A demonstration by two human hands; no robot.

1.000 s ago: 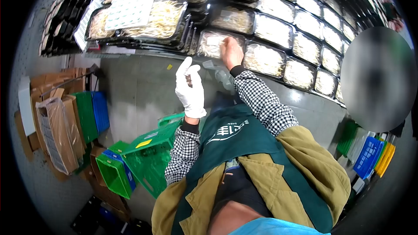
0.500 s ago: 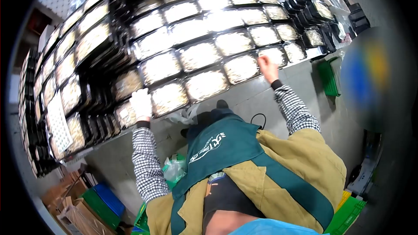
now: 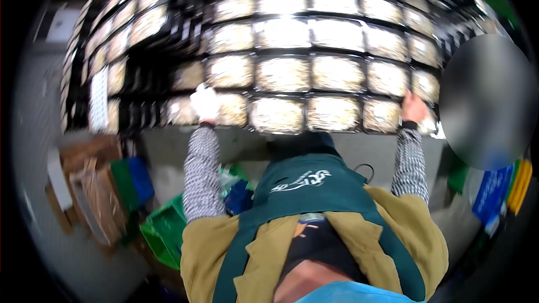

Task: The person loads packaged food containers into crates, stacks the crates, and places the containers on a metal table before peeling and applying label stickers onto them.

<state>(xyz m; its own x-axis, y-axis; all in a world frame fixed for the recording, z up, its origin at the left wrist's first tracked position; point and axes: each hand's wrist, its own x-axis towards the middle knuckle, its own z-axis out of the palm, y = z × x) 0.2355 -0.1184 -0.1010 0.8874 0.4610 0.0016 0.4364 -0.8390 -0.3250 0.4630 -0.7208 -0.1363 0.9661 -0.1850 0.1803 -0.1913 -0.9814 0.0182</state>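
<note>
Black trays of pale, strand-like food under clear film (image 3: 278,115) stand in tight rows before me. My left hand (image 3: 205,104), in a white glove, rests at the front row's left part, touching a film-covered pack (image 3: 232,109) on its right side. Its fingers point forward and look spread, though blurred. Bare, my right hand (image 3: 415,109) reaches down beside another pack (image 3: 382,115) near the row's right end. Its fingertips are partly hidden and blurred, so their grip does not show. Several packs lie between the two hands.
Taller stacks of trays (image 3: 150,22) rise at the left, with a white perforated sheet (image 3: 99,98) against them. Cardboard boxes (image 3: 98,196) and a green crate (image 3: 163,230) stand on the floor to the left. Blue (image 3: 494,191) and yellow crates (image 3: 520,188) are at the right.
My view has turned and shifted, so the rows now lie level across it. My right hand has moved rightward along the front row; my left hand stays near its left part.
</note>
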